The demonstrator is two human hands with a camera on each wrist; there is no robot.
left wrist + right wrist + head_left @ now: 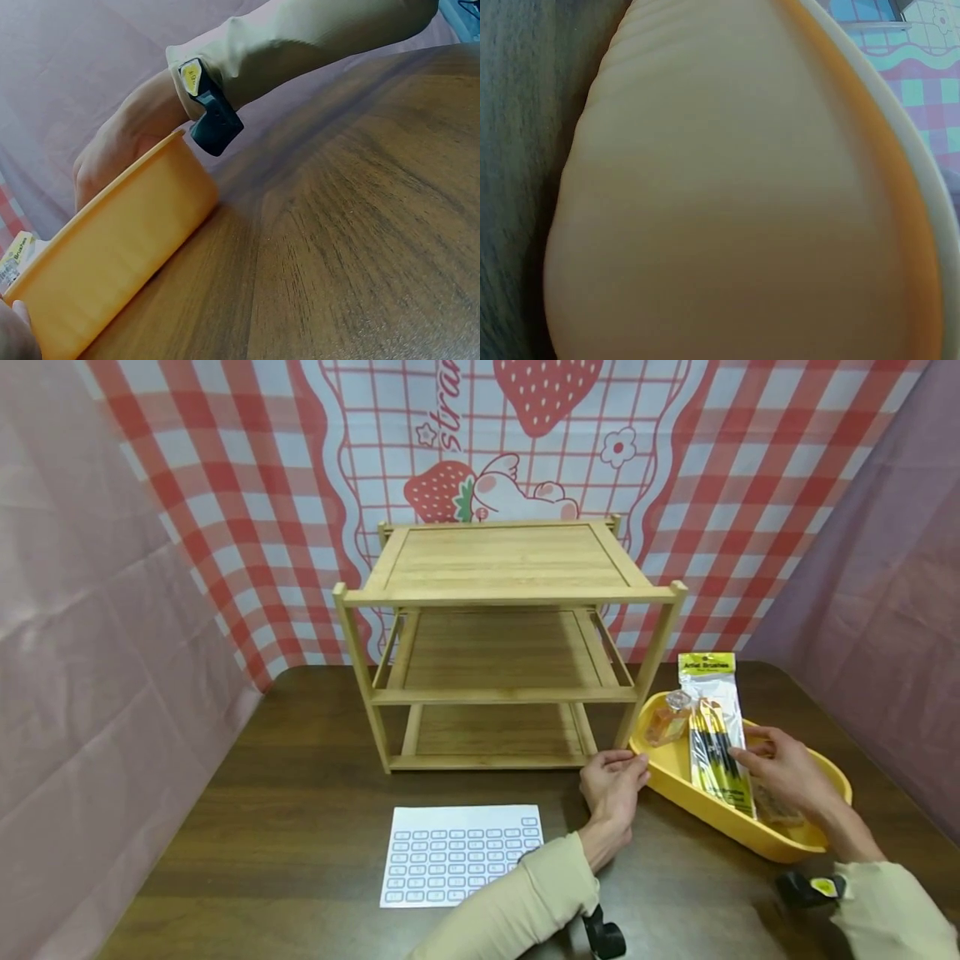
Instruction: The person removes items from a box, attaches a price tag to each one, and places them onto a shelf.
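Observation:
A yellow oblong bin [693, 799] sits on the right of the table, slanted. My left hand [611, 785] holds its near-left end; from the left wrist, a digit [22, 313] shows against the outer wall. My right hand [787, 768] reaches over the bin, pinching the right edge of a clear pack of artist brushes [716, 747]. The pack leans inside with its yellow header up. Beside it, at the bin's left end, stands a perfume bottle [670, 718]. Under my right hand lies another item [776, 810], partly hidden. A blurred pale surface fills most of the right wrist view.
A three-tier wooden shelf [502, 696] stands at the back middle, its right front leg close to the bin. In front lies a white sheet [450, 856] printed with small boxes, partly under my left sleeve. A checked strawberry cloth [255, 502] hangs behind.

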